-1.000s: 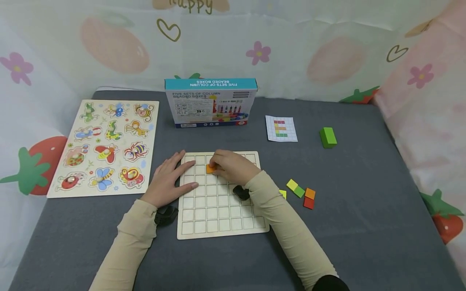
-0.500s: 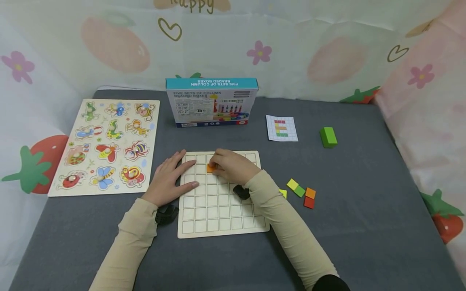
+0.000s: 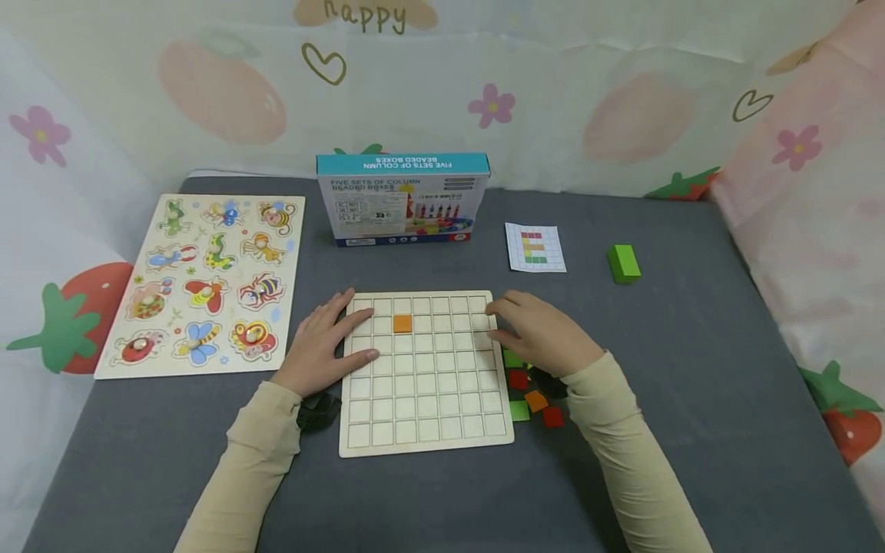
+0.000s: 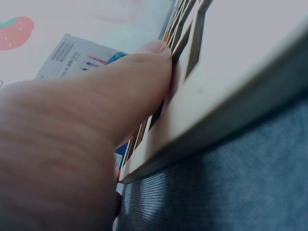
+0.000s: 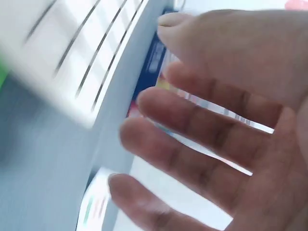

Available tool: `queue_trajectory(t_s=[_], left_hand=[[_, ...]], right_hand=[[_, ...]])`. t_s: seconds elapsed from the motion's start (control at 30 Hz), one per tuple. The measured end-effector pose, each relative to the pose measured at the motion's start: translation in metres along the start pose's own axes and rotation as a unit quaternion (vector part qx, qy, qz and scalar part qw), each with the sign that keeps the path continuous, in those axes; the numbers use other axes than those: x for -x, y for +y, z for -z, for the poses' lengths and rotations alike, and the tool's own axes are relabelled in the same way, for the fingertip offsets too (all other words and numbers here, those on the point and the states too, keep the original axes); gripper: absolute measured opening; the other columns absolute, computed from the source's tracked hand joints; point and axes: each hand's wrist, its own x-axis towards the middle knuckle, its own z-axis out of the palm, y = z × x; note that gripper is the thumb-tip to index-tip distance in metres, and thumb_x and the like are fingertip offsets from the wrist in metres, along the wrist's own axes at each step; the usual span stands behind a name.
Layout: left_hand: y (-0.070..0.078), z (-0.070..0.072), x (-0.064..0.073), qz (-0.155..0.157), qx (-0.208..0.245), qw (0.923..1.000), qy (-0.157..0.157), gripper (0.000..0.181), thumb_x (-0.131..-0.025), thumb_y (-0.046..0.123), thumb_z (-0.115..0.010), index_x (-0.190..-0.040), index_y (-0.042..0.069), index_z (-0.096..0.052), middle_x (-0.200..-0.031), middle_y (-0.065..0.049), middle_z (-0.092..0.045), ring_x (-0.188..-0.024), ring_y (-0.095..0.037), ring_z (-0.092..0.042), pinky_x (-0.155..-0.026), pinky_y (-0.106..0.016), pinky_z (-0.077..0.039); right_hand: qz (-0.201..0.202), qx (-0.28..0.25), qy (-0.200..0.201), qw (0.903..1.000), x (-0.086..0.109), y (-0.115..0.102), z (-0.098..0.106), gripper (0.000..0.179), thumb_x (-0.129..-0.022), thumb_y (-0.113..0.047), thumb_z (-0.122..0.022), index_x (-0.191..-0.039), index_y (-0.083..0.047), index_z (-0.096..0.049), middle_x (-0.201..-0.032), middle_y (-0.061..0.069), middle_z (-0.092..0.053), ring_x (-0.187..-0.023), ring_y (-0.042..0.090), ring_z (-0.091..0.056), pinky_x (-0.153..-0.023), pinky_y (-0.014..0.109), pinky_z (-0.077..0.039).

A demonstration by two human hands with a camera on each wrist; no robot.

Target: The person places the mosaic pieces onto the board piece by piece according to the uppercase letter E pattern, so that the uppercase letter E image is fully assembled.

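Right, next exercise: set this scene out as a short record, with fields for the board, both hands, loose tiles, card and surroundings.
Grid board: one orange tile, second row from far edge, third column from left
Left hand: rests on board's left edge
Right hand: holds nothing, at board's right edge
Loose tiles: right of board, some hidden
Card: coloured squares on a grid
Surroundings: picture board, box, green block
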Motion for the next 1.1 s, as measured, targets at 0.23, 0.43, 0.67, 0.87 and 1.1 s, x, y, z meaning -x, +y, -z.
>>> queue_trajectory(t_s=[0.23,0.43,0.67,0.87,1.1], left_hand=[[-0.001,-0.002,0.000,0.002,-0.003,1.0000,-0.005,0.070,-0.086,0.052,-0.064,-0.145,0.020,-0.043,-0.161,-0.009,-0.014,-0.147,-0.034,-0.011,-0.115,-0.059,-0.011],[-0.001,-0.001,0.001,0.001,0.000,1.0000,-0.002,0.070,-0.086,0.051,-0.065,-0.145,0.020,-0.043,-0.160,-0.010,-0.015,-0.147,-0.034,-0.011,-0.115,-0.060,-0.011],[-0.001,-0.001,0.000,-0.001,0.000,1.0000,0.000,0.070,-0.086,0.049,-0.065,-0.145,0.017,-0.043,-0.160,-0.011,-0.015,-0.147,-0.035,-0.012,-0.114,-0.060,-0.011],[0.000,0.000,0.000,0.006,-0.002,1.0000,-0.005,0.070,-0.087,0.050,-0.065,-0.146,0.018,-0.043,-0.160,-0.010,-0.014,-0.147,-0.034,-0.011,-0.115,-0.059,-0.010],[0.000,-0.001,0.000,0.003,0.000,1.0000,0.000,0.070,-0.087,0.049,-0.065,-0.145,0.018,-0.043,-0.160,-0.011,-0.015,-0.147,-0.035,-0.011,-0.115,-0.060,-0.011]], right_hand=[[-0.127,-0.006,-0.020,0.9917,0.062,0.032,0.003,0.037,-0.089,-0.015,-0.070,-0.121,-0.002,-0.059,-0.112,0.012,-0.062,-0.098,0.026,-0.062,-0.081,0.040,-0.054],[-0.178,-0.031,-0.012,0.9834,0.100,0.045,-0.001,0.039,-0.087,-0.011,-0.071,-0.121,0.001,-0.058,-0.113,0.016,-0.060,-0.099,0.029,-0.059,-0.082,0.045,-0.052],[-0.205,-0.042,-0.008,0.9779,0.117,0.047,-0.011,0.042,-0.084,-0.015,-0.075,-0.120,-0.002,-0.059,-0.111,0.015,-0.059,-0.101,0.030,-0.057,-0.085,0.049,-0.051],[-0.203,-0.047,-0.001,0.9780,0.121,0.051,-0.016,0.037,-0.083,-0.009,-0.074,-0.118,-0.002,-0.061,-0.109,0.013,-0.060,-0.098,0.029,-0.058,-0.084,0.048,-0.051],[-0.180,-0.048,0.031,0.9821,0.122,0.060,-0.021,0.028,-0.084,-0.003,-0.071,-0.111,-0.002,-0.063,-0.102,0.011,-0.060,-0.091,0.025,-0.060,-0.079,0.044,-0.053]])
